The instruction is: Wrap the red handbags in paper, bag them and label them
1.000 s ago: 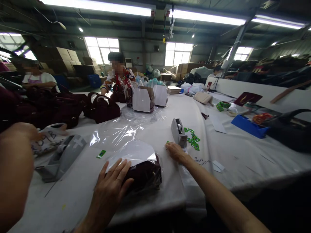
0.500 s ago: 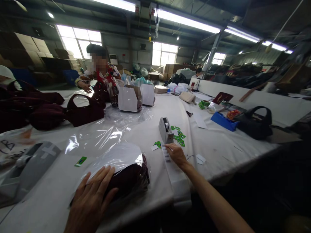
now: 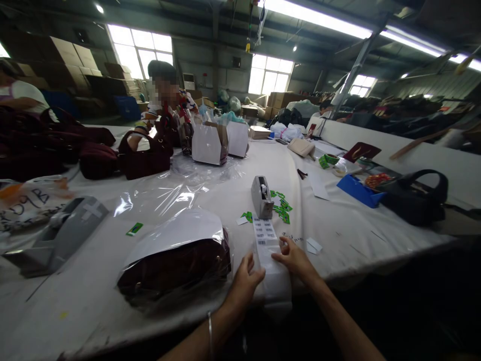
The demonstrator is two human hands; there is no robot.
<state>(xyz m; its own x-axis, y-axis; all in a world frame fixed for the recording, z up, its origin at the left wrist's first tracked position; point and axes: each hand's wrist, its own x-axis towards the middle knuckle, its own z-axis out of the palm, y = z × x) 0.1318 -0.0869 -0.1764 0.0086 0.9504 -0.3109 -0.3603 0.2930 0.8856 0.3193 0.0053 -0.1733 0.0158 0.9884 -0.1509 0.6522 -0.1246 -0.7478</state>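
A strip of barcode labels [image 3: 266,231] lies on the table in front of a grey tape dispenser [image 3: 262,198], its blank lower end hanging over the edge. My right hand [image 3: 295,258] is at the strip's right edge with thumb and forefinger curled toward each other; anything small between them cannot be made out. At the left edge of the strip is my left hand [image 3: 246,281], thumb and forefinger apart, holding nothing visible. To its left, a dark maroon bag [image 3: 176,265] with white paper [image 3: 180,230] over it lies in clear plastic.
Green tags [image 3: 282,206] lie beside the dispenser. A second dispenser [image 3: 63,230] stands at left, with maroon handbags [image 3: 145,155] behind it. A blue piece [image 3: 358,190] and a black bag [image 3: 417,195] are at right. A co-worker [image 3: 163,95] is across the table.
My left hand has left the wrapped bag and moved right to the label strip. My right hand has drawn back from the strip's printed top toward me. The view has shifted slightly.
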